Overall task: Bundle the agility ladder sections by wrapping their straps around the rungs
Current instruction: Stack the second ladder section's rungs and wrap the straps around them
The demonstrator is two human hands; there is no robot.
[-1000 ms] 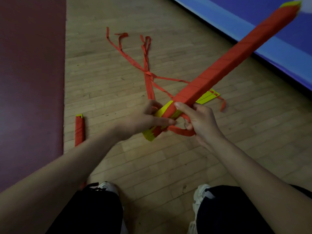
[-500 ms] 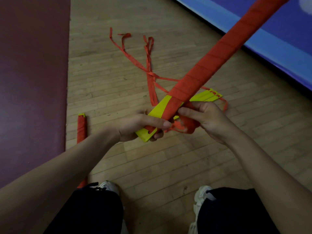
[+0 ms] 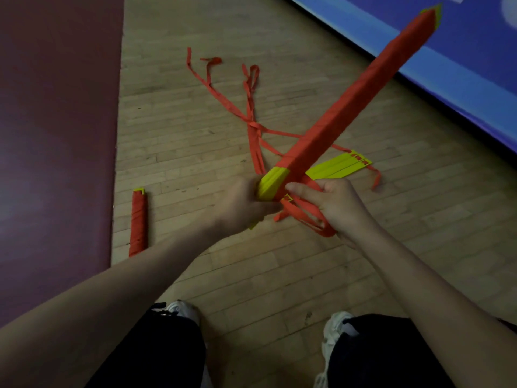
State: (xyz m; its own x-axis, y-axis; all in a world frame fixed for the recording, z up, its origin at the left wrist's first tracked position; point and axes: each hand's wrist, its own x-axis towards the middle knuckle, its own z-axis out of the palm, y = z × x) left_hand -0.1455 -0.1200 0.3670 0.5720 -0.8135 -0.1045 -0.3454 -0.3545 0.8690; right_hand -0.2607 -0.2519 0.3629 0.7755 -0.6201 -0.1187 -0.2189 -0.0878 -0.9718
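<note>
**In the middle of the frame, two hands hold a long red bundle**

In the middle of the frame, the left hand (image 3: 246, 204) grips the near end of the long bundle (image 3: 355, 99). Its fingers are curled round the yellow rungs where they poke out of the red wrap. The bundle is up in the air, above the wooden floor (image 3: 251, 275). From the left hand it slants away to the upper right of the frame, where a small yellow tip shows. Most of it is covered in red strap wound round and round.

The right hand (image 3: 335, 208) is just to the right of the left hand, on the other side of the bundle. Its thumb lies against the red wrap near the yellow end. Its fingers are curled round some loose red strap loops (image 3: 305, 217), which hang from the bundle down to the hand. So both hands are grasping something, and the bundle's near end sits between them.

Behind the hands, more yellow rungs (image 3: 338, 166) lie flat on the floor. Their loose red straps (image 3: 251, 113) trail across the boards toward the top of the frame.

At the left of the frame, a smaller wrapped bundle (image 3: 139, 222) lies on the floor, beside the edge of a dark red mat (image 3: 56, 135). It is well apart from both hands. A blue mat (image 3: 461, 65) fills the upper right corner. At the bottom of the frame are two pale shoes (image 3: 181, 310) and dark trouser legs.
</note>
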